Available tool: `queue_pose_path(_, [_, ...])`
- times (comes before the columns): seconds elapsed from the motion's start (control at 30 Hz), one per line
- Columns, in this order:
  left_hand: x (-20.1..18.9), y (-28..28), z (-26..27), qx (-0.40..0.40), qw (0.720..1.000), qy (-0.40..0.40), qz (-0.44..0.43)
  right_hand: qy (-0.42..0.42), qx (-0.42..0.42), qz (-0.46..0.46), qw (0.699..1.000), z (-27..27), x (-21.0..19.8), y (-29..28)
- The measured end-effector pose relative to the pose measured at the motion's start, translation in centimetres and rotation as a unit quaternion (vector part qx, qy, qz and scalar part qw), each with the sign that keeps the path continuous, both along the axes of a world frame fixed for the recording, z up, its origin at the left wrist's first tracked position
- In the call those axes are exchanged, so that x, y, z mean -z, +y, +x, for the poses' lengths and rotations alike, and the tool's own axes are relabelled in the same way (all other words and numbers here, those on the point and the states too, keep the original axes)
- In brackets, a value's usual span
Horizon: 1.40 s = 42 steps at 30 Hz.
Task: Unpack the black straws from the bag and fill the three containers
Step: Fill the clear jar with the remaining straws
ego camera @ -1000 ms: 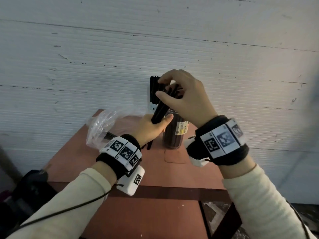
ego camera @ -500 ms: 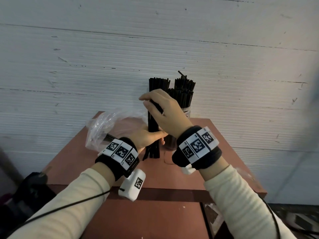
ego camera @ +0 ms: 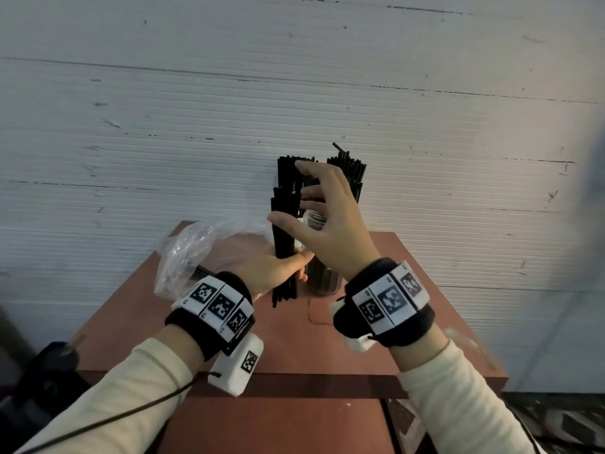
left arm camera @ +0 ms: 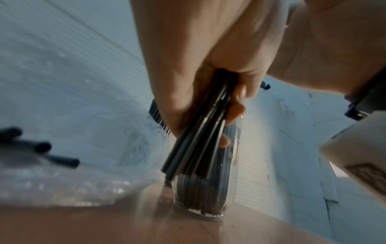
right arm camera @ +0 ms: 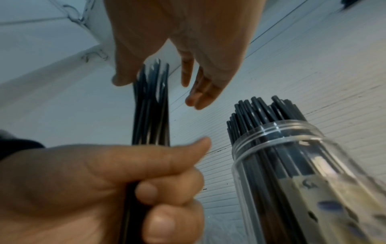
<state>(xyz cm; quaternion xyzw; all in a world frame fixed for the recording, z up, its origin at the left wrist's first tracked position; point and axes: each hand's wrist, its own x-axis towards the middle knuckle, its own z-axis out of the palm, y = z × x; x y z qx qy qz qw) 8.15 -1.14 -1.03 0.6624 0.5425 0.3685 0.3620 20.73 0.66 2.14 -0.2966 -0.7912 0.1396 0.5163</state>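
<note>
White ribbed wall panelling backs a reddish-brown table.

Two hands are at work. One, the left hand, has its fingers and thumb curled round the lower part of a bundle of black straws, which it holds upright with the lower ends just above or on the table; which of the two cannot be told. The other, the right hand, is spread wide with straight fingers and thumb around the upper part of that bundle; the right wrist view shows the thumb at the straw tops and the fingers apart from them, gripping nothing.

Just right of the bundle stands one clear plastic container packed with black straws that rise well above its threaded rim, a pale label on its side. Behind the right hand a second cluster of straw tops shows; what holds it is hidden, so only one container can be counted for certain.

Left of the hands lies one crumpled clear plastic bag, with a few black straws still inside.

One dark object sits low at the left, beside the table.
</note>
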Motion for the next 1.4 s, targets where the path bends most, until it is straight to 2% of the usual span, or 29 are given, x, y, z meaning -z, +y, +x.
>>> queue_pose_path(0.07, [-1.0,-1.0,0.0,0.018,0.998,0.048,0.046,-0.023,0.013,-0.019,0.999,0.7,-0.2,-0.1])
queue_pose_path(0.13, [-1.9,-1.8,0.4,0.045,0.993,0.079,0.076,-0.086,0.007,-0.047,0.995,1.2,-0.1,0.2])
queue_pose_path(0.2, [-2.1,-1.6,1.0,0.076,0.986,0.120,0.087,-0.148,-0.010,-0.053,0.988,1.5,0.5,0.6])
queue_pose_path(0.27, [-2.0,-1.4,1.2,0.098,0.982,0.132,0.092,-0.164,-0.023,-0.052,0.985,1.5,1.1,0.8])
queue_pose_path(0.37, [-1.2,-0.9,1.1,0.116,0.983,0.107,0.091,-0.133,-0.042,-0.074,0.987,1.5,1.3,0.7])
queue_pose_path(0.47, [-0.3,-0.2,1.2,0.117,0.989,0.038,0.080,-0.099,-0.033,-0.080,0.991,2.3,-0.2,0.7])
queue_pose_path(0.53, [0.6,1.1,1.2,0.072,0.993,-0.040,0.083,-0.051,-0.026,-0.070,0.996,3.3,-2.1,1.0])
queue_pose_path(0.6, [1.3,2.6,1.4,0.001,0.985,-0.114,0.127,0.002,-0.013,-0.044,0.999,4.4,-4.2,1.5])
queue_pose_path(0.67, [1.4,4.0,1.7,-0.035,0.976,-0.153,0.154,0.041,0.010,-0.023,0.999,5.3,-6.2,2.2])
queue_pose_path(0.73, [1.0,5.5,2.3,-0.024,0.976,-0.159,0.148,0.082,0.032,-0.020,0.996,6.2,-8.0,2.9])
queue_pose_path(0.83, [-0.4,7.5,2.8,0.037,0.983,-0.138,0.114,0.114,0.038,-0.035,0.992,6.8,-9.8,3.8])
queue_pose_path(0.9, [-1.0,8.6,3.0,0.065,0.985,-0.126,0.102,0.103,0.048,-0.043,0.993,6.9,-10.4,4.5])
queue_pose_path(1.03, [-1.1,10.0,2.7,0.058,0.986,-0.121,0.099,0.046,0.065,-0.061,0.995,7.4,-10.6,5.8])
queue_pose_path(1.13, [-0.9,10.4,2.2,0.097,0.986,-0.100,0.094,0.013,0.068,-0.052,0.996,7.6,-10.3,6.0])
queue_pose_path(1.4, [-0.7,10.1,1.5,0.165,0.979,-0.097,0.068,-0.007,0.067,-0.036,0.997,7.6,-10.0,5.4])
